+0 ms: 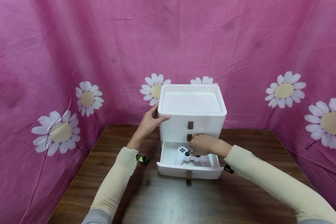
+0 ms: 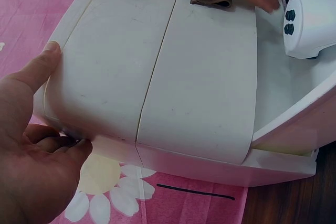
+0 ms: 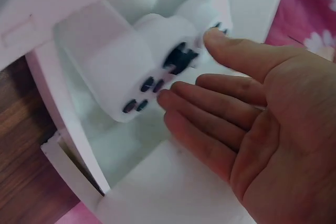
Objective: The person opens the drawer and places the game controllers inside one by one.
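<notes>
A white drawer unit (image 1: 175,132) stands on the table with its bottom drawer (image 1: 168,170) pulled out. In that drawer lies a white game controller (image 1: 180,158) with black buttons and sticks. My left hand (image 1: 149,124) grips the unit's upper left corner, thumb at the front edge and fingers bent against the side, as the left wrist view shows (image 2: 39,145). My right hand (image 1: 203,144) reaches over the open drawer and hides part of the controller. In the right wrist view its fingers (image 3: 210,111) are extended beside the controller (image 3: 113,59), with nothing between them and the thumb.
The unit's top is a shallow tray (image 1: 191,102) with a raised rim. Brown pull tabs (image 1: 190,125) mark the drawer fronts. A dark wood table (image 1: 123,193) lies underneath. Pink cloth (image 1: 123,46) with white flowers hangs behind and at both sides.
</notes>
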`<action>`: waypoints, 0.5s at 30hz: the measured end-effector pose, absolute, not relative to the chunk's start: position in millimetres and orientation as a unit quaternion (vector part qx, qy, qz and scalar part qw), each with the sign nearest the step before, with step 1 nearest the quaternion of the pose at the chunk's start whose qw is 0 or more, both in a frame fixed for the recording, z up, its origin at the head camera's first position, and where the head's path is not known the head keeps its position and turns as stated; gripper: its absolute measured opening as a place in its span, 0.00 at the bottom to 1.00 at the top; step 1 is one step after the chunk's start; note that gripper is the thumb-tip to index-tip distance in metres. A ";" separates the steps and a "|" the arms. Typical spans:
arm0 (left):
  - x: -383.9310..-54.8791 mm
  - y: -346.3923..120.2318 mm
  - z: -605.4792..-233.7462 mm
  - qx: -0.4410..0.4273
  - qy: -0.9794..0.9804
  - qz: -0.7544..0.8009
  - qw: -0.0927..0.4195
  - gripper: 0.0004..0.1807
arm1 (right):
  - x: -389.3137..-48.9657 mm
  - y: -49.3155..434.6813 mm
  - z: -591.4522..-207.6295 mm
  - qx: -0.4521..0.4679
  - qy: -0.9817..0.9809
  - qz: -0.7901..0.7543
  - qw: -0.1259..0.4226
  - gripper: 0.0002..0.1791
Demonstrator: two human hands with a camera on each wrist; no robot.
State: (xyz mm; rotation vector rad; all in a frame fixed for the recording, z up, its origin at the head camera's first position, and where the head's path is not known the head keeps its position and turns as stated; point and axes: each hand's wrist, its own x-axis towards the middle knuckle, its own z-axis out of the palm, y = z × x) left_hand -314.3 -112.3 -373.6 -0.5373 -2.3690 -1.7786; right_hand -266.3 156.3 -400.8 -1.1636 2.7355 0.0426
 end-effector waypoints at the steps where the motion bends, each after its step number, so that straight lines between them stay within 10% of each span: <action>1: -314.5 -112.3 -373.7 -0.179 -0.785 -0.590 0.066 0.50 | -265.0 158.6 -398.9 -0.396 0.916 0.011 0.070 0.09; 15: -312.8 -112.5 -372.1 -0.177 -0.785 -0.590 0.061 0.50 | -225.6 180.8 -381.3 -0.408 0.900 -0.088 -0.124 0.08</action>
